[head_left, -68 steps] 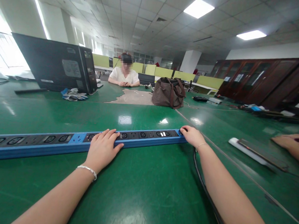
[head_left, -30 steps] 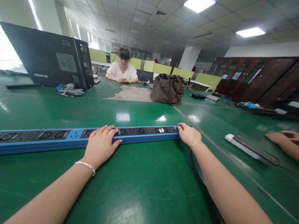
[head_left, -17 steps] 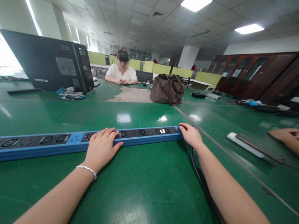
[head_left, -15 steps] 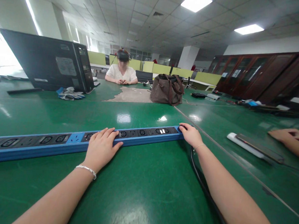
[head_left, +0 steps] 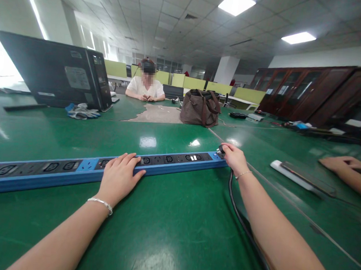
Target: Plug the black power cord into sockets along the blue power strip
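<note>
A long blue power strip (head_left: 178, 167) with black socket modules lies across the green table (head_left: 175, 216). My left hand (head_left: 120, 173) rests over its middle, fingers wrapped on the top and thumb against the near side. At the strip's right end, my right hand (head_left: 234, 158) grips a black power plug (head_left: 220, 150). The plug's metal pins show, just above the blue end socket and out of it. From my right hand a black cable (head_left: 236, 203) runs down toward me beneath the forearm.
A black computer tower (head_left: 77, 75) stands back left, with work gloves (head_left: 82, 111) before it. A brown bag (head_left: 200, 107) sits at the back centre. One person (head_left: 146, 84) sits opposite. Another person's hands (head_left: 346, 164) rest at right, near a white-and-dark bar (head_left: 300, 177).
My right hand has lifted the plug up out of the end socket, so its pins now show. My left hand keeps its place on the strip. The view has shifted slightly.
</note>
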Tool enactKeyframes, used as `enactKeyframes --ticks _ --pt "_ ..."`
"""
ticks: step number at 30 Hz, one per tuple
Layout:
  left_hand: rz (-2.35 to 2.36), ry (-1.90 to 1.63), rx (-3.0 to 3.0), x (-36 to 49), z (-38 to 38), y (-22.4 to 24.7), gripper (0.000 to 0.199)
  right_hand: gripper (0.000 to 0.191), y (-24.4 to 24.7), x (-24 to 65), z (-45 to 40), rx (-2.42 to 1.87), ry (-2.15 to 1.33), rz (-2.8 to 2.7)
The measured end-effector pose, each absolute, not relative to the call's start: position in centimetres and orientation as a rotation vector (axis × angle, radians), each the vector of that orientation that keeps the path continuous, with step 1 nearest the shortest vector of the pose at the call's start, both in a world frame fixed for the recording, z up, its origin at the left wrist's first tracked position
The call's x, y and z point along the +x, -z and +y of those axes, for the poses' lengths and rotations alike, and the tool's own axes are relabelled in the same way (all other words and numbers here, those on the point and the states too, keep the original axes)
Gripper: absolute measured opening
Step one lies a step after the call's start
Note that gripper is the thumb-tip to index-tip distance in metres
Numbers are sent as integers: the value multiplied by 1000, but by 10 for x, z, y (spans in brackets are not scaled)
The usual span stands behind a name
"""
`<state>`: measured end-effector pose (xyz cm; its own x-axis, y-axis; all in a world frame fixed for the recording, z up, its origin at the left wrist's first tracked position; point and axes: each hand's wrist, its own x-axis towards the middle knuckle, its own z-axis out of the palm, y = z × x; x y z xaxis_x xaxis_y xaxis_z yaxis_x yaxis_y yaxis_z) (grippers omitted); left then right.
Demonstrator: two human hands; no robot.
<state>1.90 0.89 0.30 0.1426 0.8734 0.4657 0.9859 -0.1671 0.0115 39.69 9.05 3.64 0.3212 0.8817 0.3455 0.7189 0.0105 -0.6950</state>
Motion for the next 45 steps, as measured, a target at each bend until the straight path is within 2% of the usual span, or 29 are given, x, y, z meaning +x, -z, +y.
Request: enactKeyframes --ticks 5,10,29,41,45 --pt "-1802 532 -2129 20 8 -4 41 39 -39 375 87 -1791 -303 -1555" --pt "-1790 552 -2133 19 8 -3 42 35 -39 364 83 -1888 -222 -1726" --pt "-1807 581 -2126 19 8 -2 41 37 -42 362 87 -1979 -156 -1810" --pt "-1799 561 -2126 19 8 -2 41 43 -47 346 75 -2188 -35 -1884" --pt "-1794 558 -2125 19 9 -1 41 39 -55 348 85 -2176 -84 -2021"
